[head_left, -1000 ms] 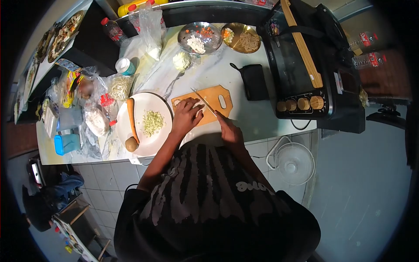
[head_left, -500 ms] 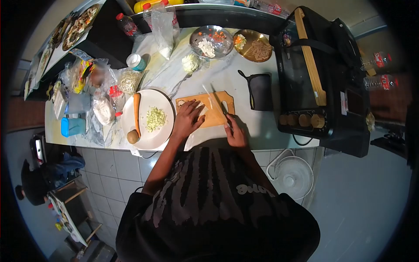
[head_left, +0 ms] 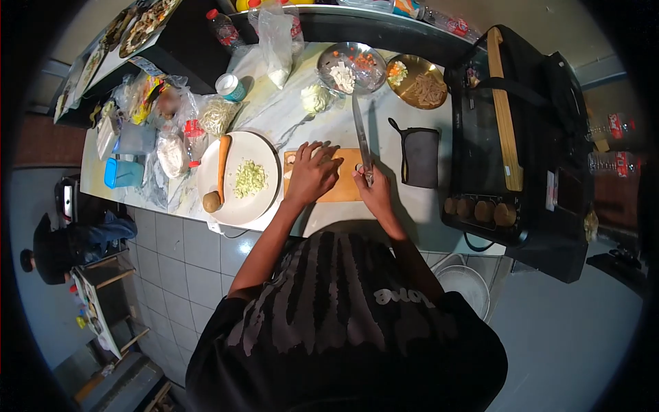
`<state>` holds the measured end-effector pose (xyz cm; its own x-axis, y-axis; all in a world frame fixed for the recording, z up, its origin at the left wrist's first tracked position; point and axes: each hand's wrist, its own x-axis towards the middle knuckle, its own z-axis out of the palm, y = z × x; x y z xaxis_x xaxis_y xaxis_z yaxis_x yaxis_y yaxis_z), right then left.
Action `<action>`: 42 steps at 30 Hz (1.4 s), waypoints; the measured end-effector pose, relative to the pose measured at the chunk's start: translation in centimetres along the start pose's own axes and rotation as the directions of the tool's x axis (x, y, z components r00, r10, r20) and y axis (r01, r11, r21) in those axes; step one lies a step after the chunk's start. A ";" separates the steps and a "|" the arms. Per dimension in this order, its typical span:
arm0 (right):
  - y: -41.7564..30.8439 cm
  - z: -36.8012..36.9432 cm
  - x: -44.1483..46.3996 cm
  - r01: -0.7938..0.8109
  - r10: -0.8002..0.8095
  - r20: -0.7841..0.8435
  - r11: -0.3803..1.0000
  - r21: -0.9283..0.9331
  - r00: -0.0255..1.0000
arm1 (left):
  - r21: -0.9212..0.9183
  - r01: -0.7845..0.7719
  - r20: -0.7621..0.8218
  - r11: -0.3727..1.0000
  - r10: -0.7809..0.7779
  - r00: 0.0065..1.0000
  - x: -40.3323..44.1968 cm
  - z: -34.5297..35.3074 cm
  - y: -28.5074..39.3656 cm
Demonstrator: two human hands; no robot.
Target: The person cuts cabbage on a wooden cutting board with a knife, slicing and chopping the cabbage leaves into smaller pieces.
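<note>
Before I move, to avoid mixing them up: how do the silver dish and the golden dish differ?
The silver dish holds white pieces and orange bits; the golden dish holds brownish strips and a mixed pile. The silver dish is farther from the black oven than the golden dish. Both are round and shiny.

We see a black oven (head_left: 475,141) on the right of the counter (head_left: 268,106), a dark pouch (head_left: 420,159) near it, and a person (head_left: 56,247) at far left.

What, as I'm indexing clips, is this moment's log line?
left hand: over cutting board | right hand: holding knife, blade pointing away | white plate: chopped pale-green pieces
</note>
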<state>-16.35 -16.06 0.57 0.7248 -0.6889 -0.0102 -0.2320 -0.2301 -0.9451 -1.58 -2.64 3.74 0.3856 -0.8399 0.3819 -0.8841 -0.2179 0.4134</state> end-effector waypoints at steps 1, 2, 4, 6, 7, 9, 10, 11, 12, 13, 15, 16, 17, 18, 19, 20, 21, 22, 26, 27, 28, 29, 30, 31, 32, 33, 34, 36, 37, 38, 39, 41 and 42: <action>0.3 0.2 0.1 -0.007 0.008 -0.016 0.999 0.053 1.000 | 0.052 -0.024 0.062 0.998 0.021 0.998 0.2 0.1 -0.2; 0.6 0.1 0.1 -0.012 0.013 -0.013 0.998 0.056 1.000 | 0.099 -0.055 0.125 0.994 0.042 0.991 0.3 0.1 -0.3; 0.6 -0.3 0.2 0.048 -0.048 -0.037 0.999 0.004 0.998 | 0.120 -0.083 0.146 0.989 0.065 0.987 0.8 -0.4 -0.2; 0.4 -0.3 -0.1 0.022 -0.020 -0.053 0.999 0.044 0.998 | 0.103 -0.143 0.212 0.984 0.119 0.970 1.3 -0.9 -0.4; 0.3 -0.2 -0.2 -0.002 0.007 -0.064 0.997 0.080 0.998 | 0.105 -0.149 0.217 0.983 0.124 0.968 1.4 -0.7 -0.7; 0.3 0.0 -0.2 -0.018 0.023 -0.052 0.995 0.097 0.998 | 0.075 -0.251 0.190 0.965 0.233 0.954 1.7 -0.2 -1.2; 0.3 0.1 -0.3 -0.036 0.040 -0.032 0.993 0.109 0.999 | 0.071 -0.257 0.194 0.964 0.240 0.951 1.9 0.0 -1.4; 0.4 0.1 -0.3 -0.040 0.044 -0.039 0.993 0.109 0.998 | 0.056 -0.287 0.185 0.956 0.272 0.944 2.1 0.2 -1.6; 0.2 0.0 -0.2 -0.037 0.039 -0.025 0.996 0.083 0.999 | 0.041 -0.313 0.173 0.949 0.302 0.937 2.3 0.2 -1.5; 0.0 0.0 -0.3 -0.035 0.035 -0.008 0.998 0.056 0.999 | 0.035 -0.312 0.174 0.949 0.302 0.937 2.1 0.0 -1.2; -0.8 0.3 -0.3 0.050 -0.045 -0.053 0.993 0.105 0.998 | -0.084 -0.221 0.098 0.972 0.229 0.968 2.6 -0.6 -1.0; -1.1 0.5 -0.1 0.136 -0.122 -0.100 0.979 0.151 0.988 | -0.084 -0.229 0.094 0.970 0.236 0.967 2.8 -0.8 -0.9; -1.2 0.4 -0.1 0.132 -0.118 -0.103 0.980 0.147 0.988 | -0.300 0.005 0.107 0.954 0.029 0.994 2.5 -0.9 -0.3; -1.7 0.2 -0.2 0.110 -0.099 -0.067 0.976 0.191 0.993 | -0.492 0.235 0.169 0.838 -0.173 0.970 2.1 -0.9 0.4; -2.3 -0.1 0.0 0.092 -0.087 -0.032 0.968 0.234 0.996 | -0.588 0.426 0.283 0.688 -0.318 0.905 2.0 -1.5 1.6; -2.9 -0.4 0.1 0.098 -0.092 -0.035 0.968 0.232 0.995 | -0.590 0.420 0.279 0.690 -0.314 0.907 1.8 -1.3 1.4; -3.5 -0.5 0.3 0.056 -0.070 0.040 0.953 0.297 0.997 | -0.676 0.487 0.373 0.553 -0.314 0.873 1.5 -0.9 1.1; -4.1 -0.7 0.3 0.006 -0.052 0.118 0.934 0.357 0.992 | -0.733 0.551 0.464 0.400 -0.297 0.834 1.0 -0.6 0.7; -5.1 -1.0 0.2 -0.109 0.005 0.231 0.892 0.439 0.973 | -0.844 0.535 0.487 0.046 -0.353 0.799 0.1 -0.8 0.8; -4.9 -0.7 0.3 -0.116 0.005 0.236 0.880 0.460 0.972 | -0.844 0.535 0.487 0.044 -0.356 0.798 -0.2 -0.9 0.7; -4.7 -0.5 0.3 -0.124 0.006 0.241 0.869 0.479 0.971 | -0.825 0.558 0.500 0.087 -0.347 0.793 -0.5 -0.9 0.6; -4.4 -0.4 0.2 -0.126 0.006 0.245 0.870 0.477 0.969 | -0.805 0.579 0.513 0.129 -0.339 0.788 -0.7 -1.0 0.5; -4.5 -0.3 0.2 -0.127 0.010 0.252 0.884 0.450 0.968 | -0.807 0.578 0.511 0.125 -0.343 0.788 -1.0 -0.9 0.3; -4.5 -0.1 0.1 -0.126 0.013 0.260 0.897 0.423 0.966 | -0.778 0.604 0.540 0.170 -0.311 0.782 -1.2 -0.8 0.1; -4.6 0.0 0.0 -0.126 0.011 0.266 0.898 0.420 0.964 | -0.748 0.627 0.568 0.217 -0.279 0.775 -1.4 -0.8 -0.2; -4.7 0.0 -0.1 -0.187 0.076 0.282 0.901 0.391 0.956 | -0.751 0.624 0.564 0.215 -0.283 0.776 -1.5 -0.7 -0.3; -4.8 0.0 -0.1 -0.246 0.140 0.295 0.899 0.361 0.945 | -0.727 0.636 0.571 0.258 -0.288 0.769 -1.6 -0.7 -0.4; -4.5 0.1 0.1 -0.222 0.107 0.305 0.902 0.371 0.946 | -0.700 0.648 0.577 0.301 -0.295 0.761 -1.8 -0.7 -0.4; -4.2 0.1 0.2 -0.198 0.076 0.311 0.902 0.383 0.947 | -0.691 0.654 0.584 0.307 -0.297 0.756 -1.8 -0.7 -0.4; -3.9 0.1 0.2 -0.197 0.075 0.310 0.902 0.383 0.948 | -0.682 0.661 0.590 0.313 -0.299 0.750 -1.9 -0.7 -0.3; -3.9 0.2 0.2 -0.201 0.078 0.308 0.898 0.390 0.948 | -0.682 0.661 0.590 0.315 -0.298 0.751 -2.0 -0.6 -0.3; -3.9 0.2 0.1 -0.205 0.082 0.305 0.893 0.400 0.949 | -0.753 0.634 0.583 0.177 -0.268 0.767 -2.3 -0.4 -0.2; -4.2 0.0 0.0 -0.233 0.119 0.298 0.893 0.385 0.947 | -0.752 0.634 0.583 0.179 -0.266 0.767 -2.3 -0.5 -0.1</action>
<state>-15.35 -15.09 4.56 0.8524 -0.4748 -0.2193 -0.1266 0.2196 -0.9673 -2.28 -0.45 3.20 0.3773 -0.8765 -0.2991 0.2848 -0.1975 0.9380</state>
